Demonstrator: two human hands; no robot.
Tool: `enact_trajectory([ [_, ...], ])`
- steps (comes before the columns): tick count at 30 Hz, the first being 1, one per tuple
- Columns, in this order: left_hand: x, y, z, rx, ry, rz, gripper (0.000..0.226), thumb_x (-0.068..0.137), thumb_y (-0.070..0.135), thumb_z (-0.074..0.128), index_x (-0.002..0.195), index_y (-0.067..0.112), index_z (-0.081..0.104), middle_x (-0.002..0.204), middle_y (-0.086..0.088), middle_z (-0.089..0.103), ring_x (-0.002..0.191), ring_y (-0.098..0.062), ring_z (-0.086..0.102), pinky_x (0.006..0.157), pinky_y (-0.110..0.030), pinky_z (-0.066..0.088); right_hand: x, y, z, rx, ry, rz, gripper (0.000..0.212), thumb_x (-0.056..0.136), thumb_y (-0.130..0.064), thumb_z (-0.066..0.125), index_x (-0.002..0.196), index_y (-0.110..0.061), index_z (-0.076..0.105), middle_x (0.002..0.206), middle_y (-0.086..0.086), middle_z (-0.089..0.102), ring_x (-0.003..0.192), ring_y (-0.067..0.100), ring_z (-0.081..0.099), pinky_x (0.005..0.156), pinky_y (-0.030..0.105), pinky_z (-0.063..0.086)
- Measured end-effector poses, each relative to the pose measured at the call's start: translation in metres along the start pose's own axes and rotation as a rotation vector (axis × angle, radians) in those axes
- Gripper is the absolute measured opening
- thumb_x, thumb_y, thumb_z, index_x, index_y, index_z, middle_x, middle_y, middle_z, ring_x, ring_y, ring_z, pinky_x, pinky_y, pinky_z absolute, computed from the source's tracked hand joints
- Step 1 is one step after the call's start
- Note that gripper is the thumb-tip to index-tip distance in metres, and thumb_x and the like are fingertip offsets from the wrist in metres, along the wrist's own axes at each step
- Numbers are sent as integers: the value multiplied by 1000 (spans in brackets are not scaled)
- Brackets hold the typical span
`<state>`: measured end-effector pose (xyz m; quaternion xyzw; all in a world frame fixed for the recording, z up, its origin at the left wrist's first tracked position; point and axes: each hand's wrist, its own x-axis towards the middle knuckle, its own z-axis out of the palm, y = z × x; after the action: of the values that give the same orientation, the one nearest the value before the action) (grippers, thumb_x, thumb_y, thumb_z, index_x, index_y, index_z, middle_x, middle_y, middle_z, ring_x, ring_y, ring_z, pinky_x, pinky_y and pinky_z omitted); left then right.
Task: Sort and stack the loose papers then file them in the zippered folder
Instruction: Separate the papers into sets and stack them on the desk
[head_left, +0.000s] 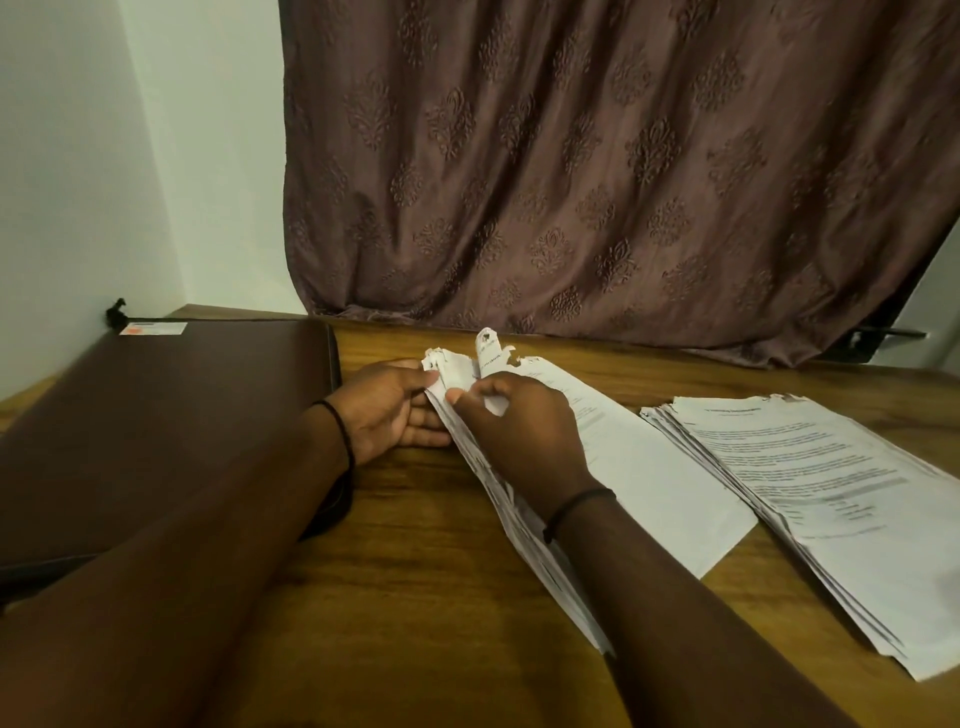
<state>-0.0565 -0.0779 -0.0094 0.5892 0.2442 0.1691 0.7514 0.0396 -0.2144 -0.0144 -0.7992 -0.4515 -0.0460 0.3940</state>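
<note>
left hand (387, 413): fingers curled round the far end of the bundle (522, 525)
right hand (519, 431): pinches the bundle's ragged top corners
bundle: tilted on edge, mid-table, between folder (156, 415) and stack (805, 483)
folder: closed, flat, left of hands
stack: 1 fanned pile, flat, right
risk: frayed corners likely tear under the pinch; unheld near end may splay and mix into stack
surface: wooden table (415, 597)
room: brown patterned curtain (571, 182) behind, pale wall (78, 156) left

1 head camera looks forward and down, near the table (415, 597).
</note>
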Motion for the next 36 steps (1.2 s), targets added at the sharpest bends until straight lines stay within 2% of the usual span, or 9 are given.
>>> enact_trajectory([
  [8, -3, 1, 2, 16, 9, -20, 32, 95, 5, 53, 125, 14, 57, 111, -14, 72, 92, -31, 71, 79, -45, 59, -1, -5, 3, -132, -19, 16, 22, 93, -32, 55, 94, -18, 71, 90, 0, 70, 83, 17, 61, 74, 28, 48],
  [12, -2, 1, 2, 7, 34, -38, 28, 100, 18, 48, 126, 11, 56, 110, -14, 72, 89, -29, 71, 76, -42, 59, 2, -5, -2, -56, 60, 116, 22, 96, -30, 53, 101, -18, 71, 97, 0, 72, 82, 12, 60, 77, 27, 48],
  [15, -2, 1, 3, -15, 57, -59, 37, 104, 37, 34, 116, 13, 60, 101, -11, 74, 84, -28, 71, 73, -41, 59, 1, -4, -6, 0, 154, 176, 20, 99, -28, 51, 113, -19, 62, 115, 5, 70, 97, 20, 65, 87, 38, 55],
  [18, -2, 1, 3, -11, 65, -55, 45, 105, 43, 27, 116, 15, 60, 103, -13, 74, 84, -29, 72, 72, -41, 58, -3, -3, -8, 42, 195, 114, 32, 98, -16, 50, 129, -24, 44, 115, 11, 67, 98, 28, 65, 84, 40, 55],
  [21, -3, 1, 3, -5, 60, -54, 49, 105, 46, 24, 117, 15, 60, 104, -15, 73, 85, -30, 72, 73, -41, 58, -3, -3, -6, 11, 180, 14, 30, 98, -11, 44, 124, -22, 55, 109, 8, 68, 94, 22, 61, 79, 33, 49],
  [26, -3, 1, 3, 39, 35, -56, 39, 102, 42, 38, 118, 14, 60, 95, -9, 75, 80, -25, 72, 75, -39, 58, 2, 0, 4, -50, 62, -69, 24, 96, -32, 54, 103, -18, 71, 103, 2, 69, 95, 16, 59, 82, 31, 48],
  [30, -2, 1, 2, 55, 16, -32, 37, 100, 41, 46, 122, 15, 59, 97, -8, 75, 80, -23, 73, 76, -39, 59, 2, 2, 6, -96, 19, -107, 33, 89, -51, 61, 100, -22, 72, 103, -3, 67, 92, 9, 54, 74, 24, 34],
  [33, -3, 0, 2, 62, 19, -17, 38, 97, 44, 48, 121, 16, 60, 88, -5, 75, 72, -19, 73, 67, -35, 60, 2, 0, 7, -111, 15, -109, 33, 86, -53, 64, 99, -24, 71, 103, -4, 66, 91, 9, 53, 72, 24, 35],
  [36, -2, 0, 2, 68, 26, 3, 41, 96, 46, 50, 123, 17, 61, 98, -7, 75, 75, -21, 73, 66, -35, 60, 1, -1, 8, -101, 11, -110, 27, 88, -45, 64, 99, -22, 71, 104, -2, 66, 92, 11, 54, 74, 25, 39],
])
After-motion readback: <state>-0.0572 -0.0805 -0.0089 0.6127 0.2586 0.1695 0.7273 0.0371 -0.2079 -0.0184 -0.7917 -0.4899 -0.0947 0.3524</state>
